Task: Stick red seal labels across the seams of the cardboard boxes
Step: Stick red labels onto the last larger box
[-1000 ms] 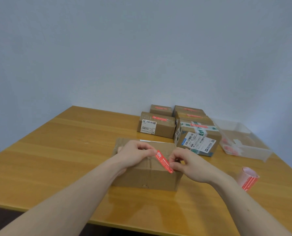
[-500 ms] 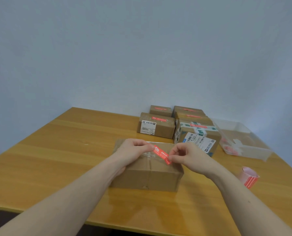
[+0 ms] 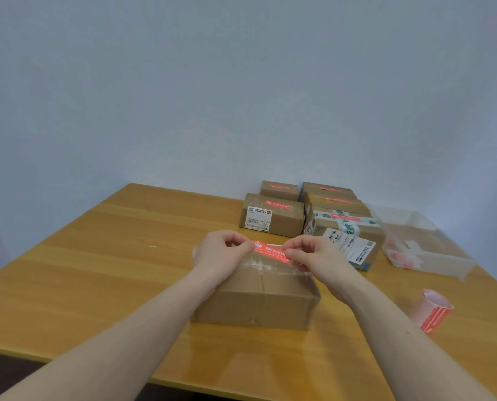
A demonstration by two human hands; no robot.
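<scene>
Pinching red label (image 3: 271, 251) over box (image 3: 256, 296)

Red seal label (image 3: 271, 250) (white print) stretched flat over brown cardboard box (image 3: 256, 299) top, near table's front edge.

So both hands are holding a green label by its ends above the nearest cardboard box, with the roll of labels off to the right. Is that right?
Not quite: the label is red, not green, as the head view shows. The left hand and right hand do pinch its ends over the nearest cardboard box, and the roll of labels sits to the right.
</scene>
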